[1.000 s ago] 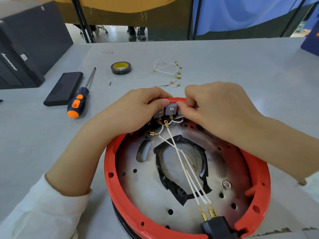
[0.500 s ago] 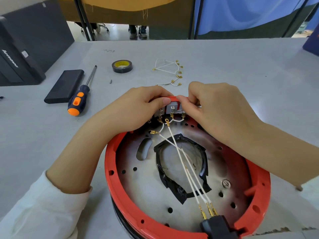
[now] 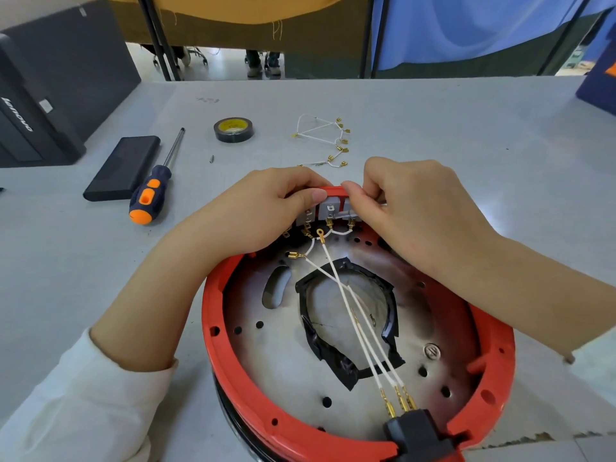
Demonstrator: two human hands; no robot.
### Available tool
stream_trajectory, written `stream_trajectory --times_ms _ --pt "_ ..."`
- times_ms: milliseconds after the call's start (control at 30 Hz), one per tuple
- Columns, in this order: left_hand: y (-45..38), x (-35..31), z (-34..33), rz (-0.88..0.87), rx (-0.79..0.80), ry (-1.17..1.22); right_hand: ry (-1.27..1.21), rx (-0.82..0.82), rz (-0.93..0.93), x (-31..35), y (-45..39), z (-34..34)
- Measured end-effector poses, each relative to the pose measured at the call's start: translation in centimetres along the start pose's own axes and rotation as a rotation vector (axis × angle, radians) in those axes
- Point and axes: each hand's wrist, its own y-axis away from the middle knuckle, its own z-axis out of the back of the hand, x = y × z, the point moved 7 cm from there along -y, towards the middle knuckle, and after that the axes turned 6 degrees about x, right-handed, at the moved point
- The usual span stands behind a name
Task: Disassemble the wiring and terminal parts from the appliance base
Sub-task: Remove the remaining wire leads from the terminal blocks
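A round appliance base with a red rim point(image 3: 233, 388) and a metal plate lies upside down in front of me. At its far edge sits a grey terminal block point(image 3: 328, 210) with brass connectors and short white wires below it. My left hand point(image 3: 263, 211) curls over the block's left side, thumb pressed on its top. My right hand point(image 3: 410, 208) pinches the block's right end with curled fingers. Long white wires point(image 3: 353, 305) cross the plate to a black plug socket point(image 3: 418, 431) at the near rim.
On the grey table behind the base lie removed white wires with brass terminals point(image 3: 328, 141), a roll of black tape point(image 3: 233, 129), an orange-and-blue screwdriver point(image 3: 153, 188), a small loose screw point(image 3: 212, 158), a flat black box point(image 3: 123, 166) and a black computer case point(image 3: 43, 95) at the left.
Both hands stay on the terminal block; my right-hand fingers have shifted slightly up along its top edge. Nothing has come free.
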Motion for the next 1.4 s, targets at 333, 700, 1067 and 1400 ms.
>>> stream_trajectory --times_ms 333,700,1067,1400 --pt "-0.2 -0.2 0.2 -0.013 -0.021 -0.028 0.112 0.116 0.069 0.5 -1.5 -0.2" --pt "-0.1 0.2 0.3 -0.026 -0.028 -0.015 0.115 0.334 0.181 0.8 -4.6 0.0" --pt "-0.1 0.2 0.1 -0.01 0.0 -0.009 0.147 0.032 0.0 0.1 -0.1 0.3" --pt "-0.1 0.1 0.2 -0.022 -0.003 0.001 0.057 0.059 -0.059 -0.6 -0.3 -0.7"
